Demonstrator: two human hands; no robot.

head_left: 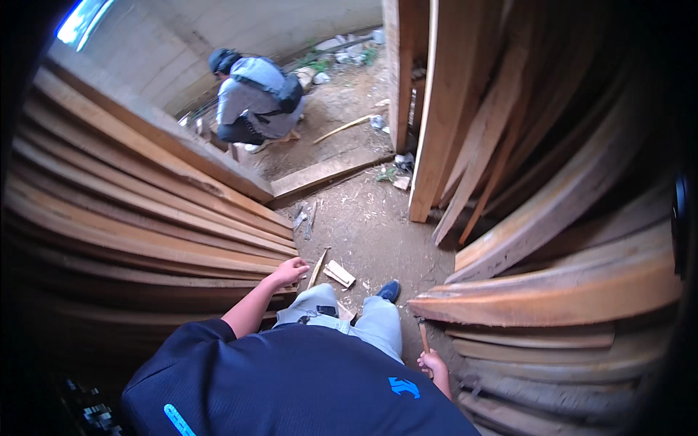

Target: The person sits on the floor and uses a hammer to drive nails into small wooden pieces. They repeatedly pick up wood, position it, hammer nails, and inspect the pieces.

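Right grip around slim wooden handle; left grip on rough-sawn planks

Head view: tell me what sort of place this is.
Probably an outdoor timber yard or building site: stacked planks on the left, boards leaning on the right, bare dirt ground, and another person crouching by a concrete wall.

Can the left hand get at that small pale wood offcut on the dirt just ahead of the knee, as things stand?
Probably yes. The left hand rests on the end of the stacked planks, and the wood offcut lies just to its right on bare dirt. Only a thin stick lies between them, low on the ground.
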